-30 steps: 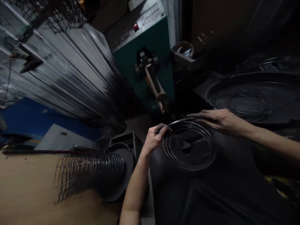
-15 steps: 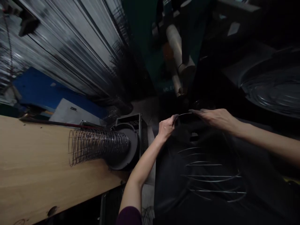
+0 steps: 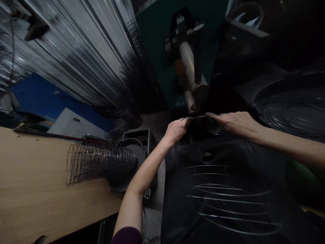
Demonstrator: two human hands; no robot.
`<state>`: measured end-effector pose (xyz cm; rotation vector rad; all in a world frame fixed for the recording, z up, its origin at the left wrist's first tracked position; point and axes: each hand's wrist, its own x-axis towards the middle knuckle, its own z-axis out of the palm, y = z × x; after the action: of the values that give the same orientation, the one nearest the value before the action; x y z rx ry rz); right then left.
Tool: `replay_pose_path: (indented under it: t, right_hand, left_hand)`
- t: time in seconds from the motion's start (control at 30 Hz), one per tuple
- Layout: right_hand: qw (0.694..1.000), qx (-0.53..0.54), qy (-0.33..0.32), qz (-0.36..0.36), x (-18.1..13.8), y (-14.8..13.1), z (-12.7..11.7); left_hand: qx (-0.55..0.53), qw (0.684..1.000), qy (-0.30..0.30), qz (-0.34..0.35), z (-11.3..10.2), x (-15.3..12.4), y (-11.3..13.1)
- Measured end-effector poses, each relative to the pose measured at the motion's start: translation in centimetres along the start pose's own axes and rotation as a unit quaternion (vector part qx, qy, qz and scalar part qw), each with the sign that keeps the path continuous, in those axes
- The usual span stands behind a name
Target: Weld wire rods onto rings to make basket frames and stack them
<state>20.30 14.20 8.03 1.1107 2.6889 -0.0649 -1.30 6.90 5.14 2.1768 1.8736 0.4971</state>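
My left hand [image 3: 176, 129] pinches one end of a short visible span of thin metal wire [image 3: 198, 117]. The fingers of my right hand [image 3: 235, 121] close on the same wire a little further right. Both hands are just below the tip of a machine's pale cylindrical arms [image 3: 188, 57]; whether the wire touches them is too dark to tell. Below my hands, several curved and straight shiny wires [image 3: 228, 200] show against dark cloth. Darkness hides whether they join the held wire.
On the left, a wooden tabletop [image 3: 38, 196] has a stack of wire rings [image 3: 101, 161] lying sideways on it. Beside the stack's right end is a black crate [image 3: 147, 135]. A round heap of dark wire [image 3: 291, 105] lies at the right.
Both hands have moved slightly up, closer to the machine's cylindrical arms, with the wire still between them. The wires below appear shifted and more spread. The camera view has turned a little.
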Motion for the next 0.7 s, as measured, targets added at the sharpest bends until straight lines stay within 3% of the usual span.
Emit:
replay_pose_path:
  t: [0.2,0.7]
  right_hand:
    - [0.999,0.029,0.018,0.039,1.5,0.6,0.1]
    - [0.997,0.056,0.022,0.041,2.5,1.2,0.5]
  left_hand:
    - [0.066,0.997,-0.021,-0.035,-2.1,1.8,0.8]
    - [0.039,0.999,-0.012,-0.035,-1.7,2.9,0.1]
